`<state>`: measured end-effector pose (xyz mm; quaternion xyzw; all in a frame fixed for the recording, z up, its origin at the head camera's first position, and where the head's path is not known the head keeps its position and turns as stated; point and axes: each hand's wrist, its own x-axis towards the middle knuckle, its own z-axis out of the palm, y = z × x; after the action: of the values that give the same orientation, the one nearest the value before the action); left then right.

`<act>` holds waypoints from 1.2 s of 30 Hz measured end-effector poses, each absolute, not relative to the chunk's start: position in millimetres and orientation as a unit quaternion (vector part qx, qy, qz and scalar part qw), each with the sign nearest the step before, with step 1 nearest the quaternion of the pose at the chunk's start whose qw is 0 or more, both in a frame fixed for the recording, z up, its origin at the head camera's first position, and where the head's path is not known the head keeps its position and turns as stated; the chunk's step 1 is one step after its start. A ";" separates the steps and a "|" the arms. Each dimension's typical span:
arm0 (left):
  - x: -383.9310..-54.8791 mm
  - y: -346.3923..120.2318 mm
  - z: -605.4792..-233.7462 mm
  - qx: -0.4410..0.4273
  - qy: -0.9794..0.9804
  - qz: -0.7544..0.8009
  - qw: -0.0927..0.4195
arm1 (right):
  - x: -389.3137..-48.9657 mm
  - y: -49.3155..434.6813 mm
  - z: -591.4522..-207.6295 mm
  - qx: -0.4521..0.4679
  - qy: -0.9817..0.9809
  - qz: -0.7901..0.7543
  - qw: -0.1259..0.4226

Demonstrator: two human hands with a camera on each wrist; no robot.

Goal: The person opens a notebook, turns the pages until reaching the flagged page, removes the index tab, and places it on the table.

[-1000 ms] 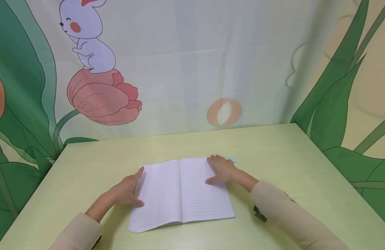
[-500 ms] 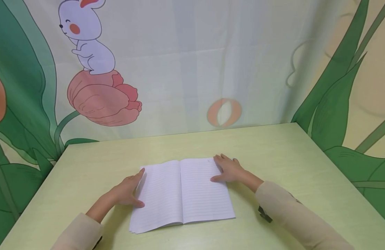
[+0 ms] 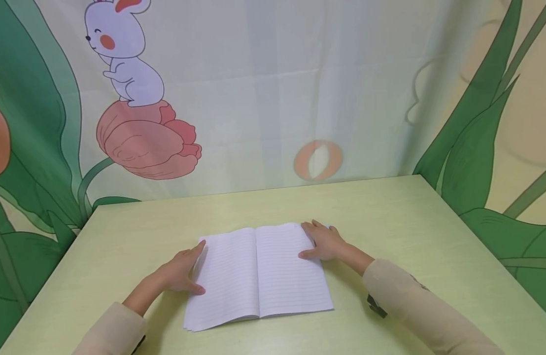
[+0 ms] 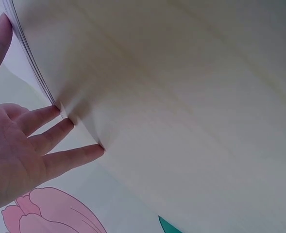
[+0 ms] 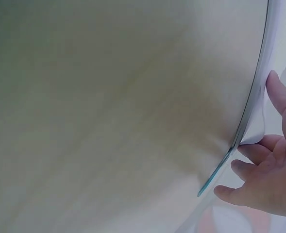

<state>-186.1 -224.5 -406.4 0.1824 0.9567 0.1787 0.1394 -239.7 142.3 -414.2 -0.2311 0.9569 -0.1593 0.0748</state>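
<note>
Fingers [image 4: 74, 159] of the left hand [image 3: 181, 271] are spread at the left edge of the open notebook [image 3: 228, 281], lower centre of the head view. Right hand [image 3: 327, 244], fingers also spread, touches its upper right corner.

Right hand [image 5: 276, 167]: thumb [image 5: 279, 94] touching the notebook [image 5: 280, 34], fingers [image 5: 244, 193] spread near its edge.
Page corner [image 5: 255, 133]: bent, touching one fingertip.
Teal strip [image 5: 214, 173]: slanting over the tabletop [image 5: 99, 107].

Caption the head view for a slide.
Left hand and right hand touch opposite sides of an open, lined white paper notebook on a pale yellowish table.
</note>
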 end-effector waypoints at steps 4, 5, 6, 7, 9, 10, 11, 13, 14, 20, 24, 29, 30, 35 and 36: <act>-185.9 -223.7 -405.1 0.181 0.958 0.174 0.141 | -240.2 142.3 -414.4 -0.236 0.955 -0.165 0.076; -185.5 -223.4 -404.6 0.180 0.958 0.174 0.142 | -240.4 142.4 -414.5 -0.238 0.954 -0.165 0.077; -185.3 -223.2 -404.0 0.179 0.958 0.174 0.143 | -240.3 142.1 -414.2 -0.240 0.953 -0.167 0.079; -185.1 -223.3 -403.7 0.180 0.957 0.174 0.144 | -240.3 141.8 -414.0 -0.241 0.952 -0.169 0.083; -185.2 -223.8 -403.8 0.182 0.956 0.178 0.144 | -240.5 140.9 -414.0 -0.246 0.950 -0.168 0.088; -185.3 -224.2 -404.1 0.182 0.956 0.181 0.144 | -240.3 140.3 -413.7 -0.250 0.949 -0.169 0.091; -185.6 -224.8 -404.8 0.183 0.955 0.185 0.143 | -240.3 139.6 -413.5 -0.252 0.948 -0.170 0.095; -186.1 -226.0 -406.2 0.188 0.953 0.194 0.141 | -239.9 138.2 -413.1 -0.258 0.945 -0.174 0.103; -186.3 -226.7 -406.5 0.193 0.953 0.191 0.138 | -239.7 137.7 -413.1 -0.263 0.943 -0.176 0.105; -186.8 -227.9 -408.0 0.204 0.951 0.190 0.137 | -237.7 134.7 -412.4 -0.292 0.927 -0.207 0.114; -185.7 -225.6 -405.7 0.197 0.952 0.182 0.147 | -235.9 132.3 -411.2 -0.309 0.914 -0.235 0.120; -185.4 -223.6 -403.6 0.194 0.954 0.170 0.150 | -233.1 129.0 -408.1 -0.299 0.903 -0.272 0.146; -185.5 -223.5 -403.6 0.195 0.955 0.169 0.149 | -232.6 128.1 -407.4 -0.297 0.901 -0.279 0.151; -184.9 -222.9 -402.5 0.198 0.954 0.167 0.149 | -231.5 121.6 -404.8 -0.298 0.892 -0.298 0.161; -184.5 -222.5 -401.7 0.199 0.954 0.167 0.148 | -231.3 119.9 -403.9 -0.300 0.891 -0.300 0.161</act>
<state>-184.5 -222.5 -401.7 0.1992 0.9541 0.1673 0.1484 -231.3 119.9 -403.9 -0.2999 0.8910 -0.3002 0.1612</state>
